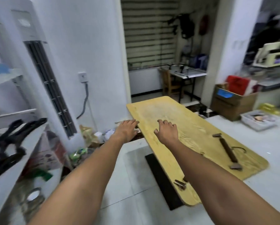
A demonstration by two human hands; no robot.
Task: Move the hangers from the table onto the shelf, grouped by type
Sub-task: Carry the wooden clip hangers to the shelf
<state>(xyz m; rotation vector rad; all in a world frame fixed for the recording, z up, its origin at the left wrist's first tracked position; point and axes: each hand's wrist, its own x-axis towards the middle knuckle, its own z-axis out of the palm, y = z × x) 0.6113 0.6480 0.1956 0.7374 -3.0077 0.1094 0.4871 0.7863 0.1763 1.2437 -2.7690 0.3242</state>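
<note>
We held 2 empty hands over the tabletop [193,127]: left hand [128,128] flat, right hand [166,129] loosely curled. Brown clip hanger [227,151] unmoved; black hangers [11,135] grouped by type on the shelf [33,140].

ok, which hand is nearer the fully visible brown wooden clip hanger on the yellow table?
Right. The right hand is over the yellow wooden table, up-left of the brown wooden clip hanger; the left hand is at the table's left edge, farther off.

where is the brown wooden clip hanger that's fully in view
Head view: the brown wooden clip hanger lies flat on the yellow wooden table, toward its near right corner, right of the right forearm.
</note>
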